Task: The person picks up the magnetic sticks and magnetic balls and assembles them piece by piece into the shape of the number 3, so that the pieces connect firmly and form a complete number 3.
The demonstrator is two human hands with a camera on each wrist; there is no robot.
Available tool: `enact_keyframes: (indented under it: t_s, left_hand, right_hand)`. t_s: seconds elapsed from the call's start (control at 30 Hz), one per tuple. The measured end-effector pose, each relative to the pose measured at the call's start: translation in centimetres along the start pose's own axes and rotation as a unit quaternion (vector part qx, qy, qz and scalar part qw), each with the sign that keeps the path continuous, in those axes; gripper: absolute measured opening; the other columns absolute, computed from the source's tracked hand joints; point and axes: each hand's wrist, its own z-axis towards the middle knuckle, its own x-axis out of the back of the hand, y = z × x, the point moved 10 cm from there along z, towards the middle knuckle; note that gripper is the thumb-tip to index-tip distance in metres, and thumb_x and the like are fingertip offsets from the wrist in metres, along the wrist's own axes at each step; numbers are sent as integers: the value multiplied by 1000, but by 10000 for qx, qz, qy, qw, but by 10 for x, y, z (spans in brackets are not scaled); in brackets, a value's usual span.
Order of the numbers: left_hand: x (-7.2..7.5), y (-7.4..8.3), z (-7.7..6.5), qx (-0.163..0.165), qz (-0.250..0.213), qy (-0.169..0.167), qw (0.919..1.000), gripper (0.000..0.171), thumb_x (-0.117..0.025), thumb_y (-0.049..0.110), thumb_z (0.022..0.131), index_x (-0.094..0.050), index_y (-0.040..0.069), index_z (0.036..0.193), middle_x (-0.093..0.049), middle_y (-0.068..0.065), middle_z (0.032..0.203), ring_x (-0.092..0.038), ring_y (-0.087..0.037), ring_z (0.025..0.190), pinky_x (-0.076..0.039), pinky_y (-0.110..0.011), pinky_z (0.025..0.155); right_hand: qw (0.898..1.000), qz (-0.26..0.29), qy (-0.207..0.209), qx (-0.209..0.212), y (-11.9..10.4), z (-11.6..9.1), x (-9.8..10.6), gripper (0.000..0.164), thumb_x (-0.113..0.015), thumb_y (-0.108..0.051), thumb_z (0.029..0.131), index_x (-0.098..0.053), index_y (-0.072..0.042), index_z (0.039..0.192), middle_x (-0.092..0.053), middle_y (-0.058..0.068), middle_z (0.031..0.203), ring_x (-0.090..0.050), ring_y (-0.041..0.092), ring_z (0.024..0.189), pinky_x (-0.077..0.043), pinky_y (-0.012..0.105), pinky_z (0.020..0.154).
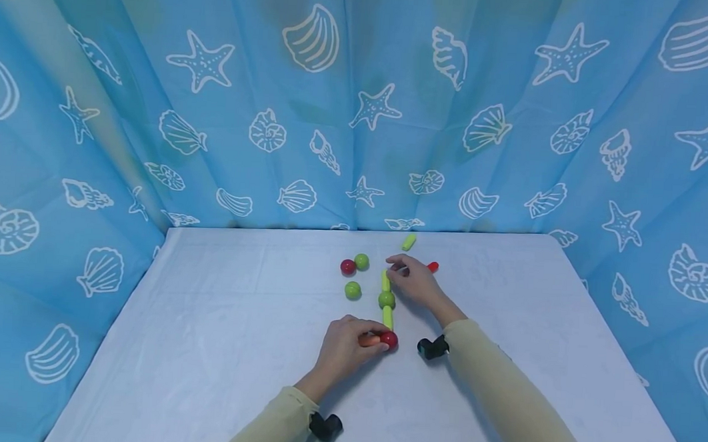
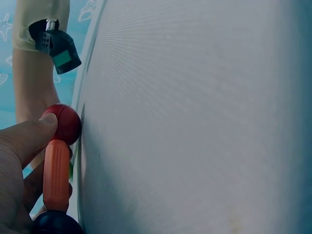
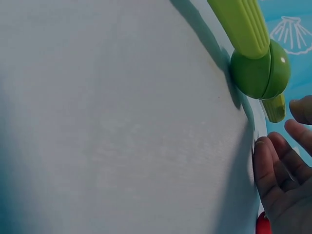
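Note:
My left hand (image 1: pixel 344 347) pinches a red ball (image 1: pixel 389 340) and has its fingers about the orange rod (image 2: pixel 56 176) joined to it. A dark blue ball (image 2: pixel 57 223) sits at the rod's other end in the left wrist view. Beyond the red ball runs a line of one yellow-green rod (image 1: pixel 387 318), a green ball (image 1: pixel 387 299) and a farther yellow-green rod (image 1: pixel 385 280). Beside that farther rod is my right hand (image 1: pixel 418 282), its fingers loosely bent. The right wrist view shows a gap between its fingertips and the rod, with nothing held.
Left of the line lie a loose red ball (image 1: pixel 348 267), a green ball (image 1: pixel 361 261) and another green ball (image 1: pixel 353 290). A yellow-green rod (image 1: pixel 409 242) lies near the table's back edge. A red piece (image 1: pixel 433 266) shows behind the right hand. A patterned blue curtain (image 1: pixel 370 148) surrounds the white table (image 1: pixel 233 348).

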Motion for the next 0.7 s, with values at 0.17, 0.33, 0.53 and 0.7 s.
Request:
enact_keyframes:
  t_s: [0.17, 0.33, 0.53, 0.7]
  left_hand:
    - [0, 0, 0, -5, 32, 3, 10000, 32, -83, 33, 87, -77, 31, 118, -72, 13, 104, -57, -8, 96, -45, -28, 79]
    - [-1, -1, 1, 5, 15, 0, 10000, 31, -83, 33, 86, -77, 32, 117, -72, 14, 103, -56, -7, 94, -45, -27, 79]
    - [-4, -3, 2, 18, -11, -28, 10000, 32, -83, 34, 86, -77, 33, 117, -71, 15, 103, -56, -7, 94, -44, -27, 78]
    - [-2, -3, 1, 14, -1, -6, 10000, 33, -84, 32, 85, -77, 32, 117, -71, 15, 102, -56, -7, 94, -44, -27, 77]
  right_hand:
    - [9999, -155, -71, -7, -4, 7, -3, 38, -62, -33, 102, -59, -21, 137, -64, 6, 125, -59, 24, 110, -51, 41, 96]
    - [9996, -205, -173, 36, -6, 16, -6, 37, -63, -33, 101, -59, -22, 136, -64, 4, 123, -59, 24, 111, -51, 41, 97]
    - [9993, -221, -291, 26, -9, 23, -8, 39, -65, -32, 100, -58, -22, 137, -64, 4, 123, -59, 24, 112, -51, 41, 97]
    - [9987, -167, -462, 117, -15, 27, -13, 41, -66, -30, 100, -58, -23, 139, -63, 5, 127, -58, 25, 117, -50, 43, 99]
